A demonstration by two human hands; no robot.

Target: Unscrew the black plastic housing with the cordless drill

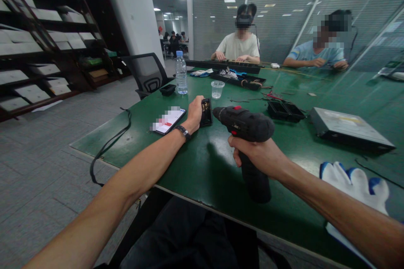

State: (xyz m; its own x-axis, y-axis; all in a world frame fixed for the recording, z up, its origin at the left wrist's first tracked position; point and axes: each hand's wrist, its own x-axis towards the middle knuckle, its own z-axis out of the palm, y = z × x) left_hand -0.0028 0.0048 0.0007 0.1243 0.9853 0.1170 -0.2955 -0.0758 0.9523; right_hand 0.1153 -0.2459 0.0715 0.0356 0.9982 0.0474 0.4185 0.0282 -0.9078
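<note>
My right hand (254, 153) is wrapped round the grip of a black cordless drill (249, 124) with red switches, held above the table. The drill's chuck points left, toward a small black tray (206, 112) with small brass-coloured pieces in it, too small to name. Fingers of my left hand (195, 113) are closed on the left side of this tray, which is tilted up from the green table (189, 164). A phone (168, 121) with a lit screen lies just left of that hand. The tip of the drill looks close to the tray; whether they touch I cannot tell.
A water bottle (181, 73), a plastic cup (217, 89) and black trays (285, 110) stand farther back. At right are a flat metal box (352, 128) and white-blue gloves (356, 183). Two people (241, 46) sit across the table. A strap (110, 147) hangs over the left edge.
</note>
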